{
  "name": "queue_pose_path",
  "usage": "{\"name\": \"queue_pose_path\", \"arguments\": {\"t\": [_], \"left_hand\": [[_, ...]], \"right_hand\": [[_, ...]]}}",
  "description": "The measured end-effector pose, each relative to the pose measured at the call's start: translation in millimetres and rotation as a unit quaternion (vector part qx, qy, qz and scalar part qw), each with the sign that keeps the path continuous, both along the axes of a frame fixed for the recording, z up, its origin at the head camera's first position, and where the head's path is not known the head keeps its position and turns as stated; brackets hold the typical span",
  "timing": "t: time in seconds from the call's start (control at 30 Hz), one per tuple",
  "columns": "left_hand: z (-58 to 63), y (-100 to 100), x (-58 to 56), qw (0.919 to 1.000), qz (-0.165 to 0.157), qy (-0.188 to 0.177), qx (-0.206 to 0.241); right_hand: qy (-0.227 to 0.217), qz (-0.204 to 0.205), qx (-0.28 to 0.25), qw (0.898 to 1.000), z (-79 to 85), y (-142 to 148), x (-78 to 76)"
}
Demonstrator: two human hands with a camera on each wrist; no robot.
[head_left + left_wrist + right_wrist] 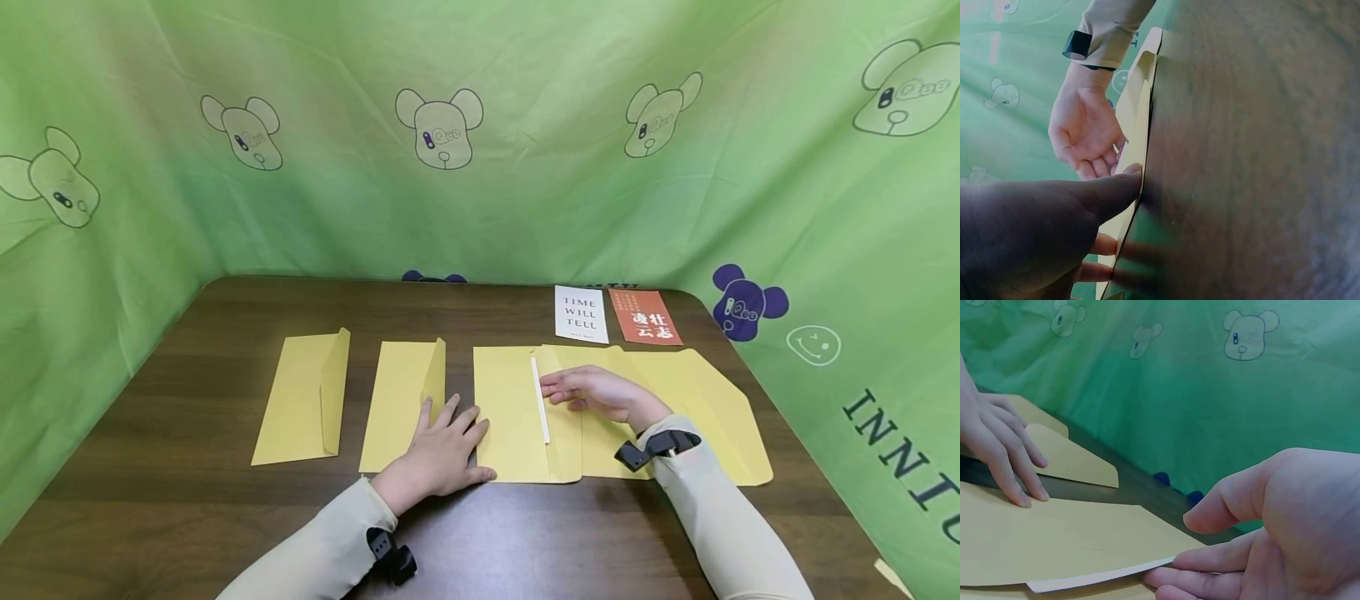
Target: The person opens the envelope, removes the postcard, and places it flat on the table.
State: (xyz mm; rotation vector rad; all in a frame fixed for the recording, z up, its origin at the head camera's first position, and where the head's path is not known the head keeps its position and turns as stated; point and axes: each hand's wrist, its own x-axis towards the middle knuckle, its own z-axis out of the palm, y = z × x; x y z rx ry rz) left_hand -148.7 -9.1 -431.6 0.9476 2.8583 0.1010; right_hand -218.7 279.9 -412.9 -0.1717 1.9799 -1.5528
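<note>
A yellow envelope (pixel 506 417) lies at the middle of the table, its flap side to the right. From its opening a narrow white strip of a card (pixel 540 408) sticks out; the rest of that card is hidden inside. My left hand (pixel 438 460), fingers spread, rests on the envelope's left edge. At the card's exposed edge is my right hand (pixel 600 392), its fingers extended. In the right wrist view those fingertips (pixel 1179 559) touch the white card (pixel 1094 578), while the thumb stands apart above.
Two more yellow envelopes, the far-left envelope (pixel 296 400) and the nearer envelope (pixel 393 400), lie to the left. Overlapping open envelopes (pixel 720 417) spread to the right. Behind them lie a white card with lettering (pixel 581 315) and a red card (pixel 645 317). Green cloth (pixel 525 208) surrounds the table.
</note>
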Motion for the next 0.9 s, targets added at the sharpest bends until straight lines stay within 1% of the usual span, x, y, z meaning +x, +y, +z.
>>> {"name": "queue_pose_path", "arguments": {"t": [0.1,0.3,0.4,0.5,0.57,0.63,0.8,0.9], "left_hand": [[0.5,0,-0.2,1.0000,0.001,-0.002,0.001],[0.6,-1,-0.7,1.0000,0.001,-0.002,0.002],[0.3,-2,-0.5,1.0000,0.001,-0.003,0.001],[0.0,-2,-0.3,1.0000,0.001,-0.005,0.000],[0.1,-2,-0.2,1.0000,0.001,-0.006,0.000],[-0.2,-1,-0.3,1.0000,0.001,-0.007,0.001],[-0.2,0,-0.3,0.9999,0.001,-0.011,0.001],[-0.1,0,-0.5,0.9999,0.002,-0.012,-0.001]], "right_hand": [[-0.010,-0.003,-0.018,1.000,-0.6,-2,1.8],[-0.005,-0.005,-0.033,0.999,-4.1,-3,3.2],[0.000,0.015,-0.053,0.999,-5.8,-1,3.1],[0.006,0.048,-0.082,0.995,-6.5,3,3.1],[0.003,0.055,-0.096,0.994,-6.2,4,4.0],[-0.007,0.051,-0.104,0.993,-5.9,4,5.4],[-0.046,0.015,-0.120,0.992,-5.9,1,9.3],[-0.052,0.008,-0.134,0.990,-7.0,-1,12.0]]}}
